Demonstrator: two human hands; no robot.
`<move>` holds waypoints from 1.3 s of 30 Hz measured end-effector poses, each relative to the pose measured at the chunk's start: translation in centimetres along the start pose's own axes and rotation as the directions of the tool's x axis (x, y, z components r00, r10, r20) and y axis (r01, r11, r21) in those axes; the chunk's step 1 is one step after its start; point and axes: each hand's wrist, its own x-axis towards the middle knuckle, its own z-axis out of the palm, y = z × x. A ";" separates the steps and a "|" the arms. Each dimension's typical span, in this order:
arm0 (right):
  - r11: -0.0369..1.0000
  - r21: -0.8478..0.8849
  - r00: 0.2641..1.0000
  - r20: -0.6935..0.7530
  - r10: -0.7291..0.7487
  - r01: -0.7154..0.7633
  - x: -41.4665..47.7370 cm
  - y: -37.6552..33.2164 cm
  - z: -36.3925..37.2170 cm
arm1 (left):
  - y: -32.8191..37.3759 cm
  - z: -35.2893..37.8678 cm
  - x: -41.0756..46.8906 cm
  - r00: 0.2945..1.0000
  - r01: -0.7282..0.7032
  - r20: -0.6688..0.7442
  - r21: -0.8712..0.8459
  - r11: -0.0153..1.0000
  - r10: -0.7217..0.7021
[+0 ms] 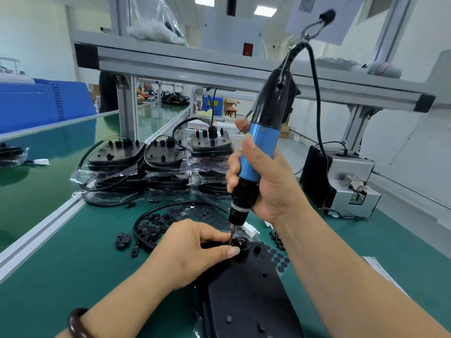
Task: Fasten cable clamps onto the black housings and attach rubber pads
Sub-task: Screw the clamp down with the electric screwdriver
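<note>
text: none legible | paper sheet (pixel 324 23) hanging at top right: square printed code pattern (pixel 306 3) near its upper edge, too blurred to read | red rectangle (pixel 248 49) on grey panel (pixel 219 30): any marking too small to tell | numbers, brands: none legible

On the counter (pixel 61 276), a housing (pixel 246 296) lies at lower centre, with a rubber pad sheet (pixel 280 259) just right of its far end and loose cable clamps (pixel 152 226) to its upper left. Behind them, mid-frame, stand stacks of bagged housings (pixel 161 164). A metal box (pixel 351 184) sits at right.
</note>
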 end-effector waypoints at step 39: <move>0.931 -0.175 0.799 -0.577 0.167 -0.321 -6.4 -4.1 -15.9 | -0.2 1.4 0.3 0.996 -0.062 -0.062 -0.017 0.998 0.061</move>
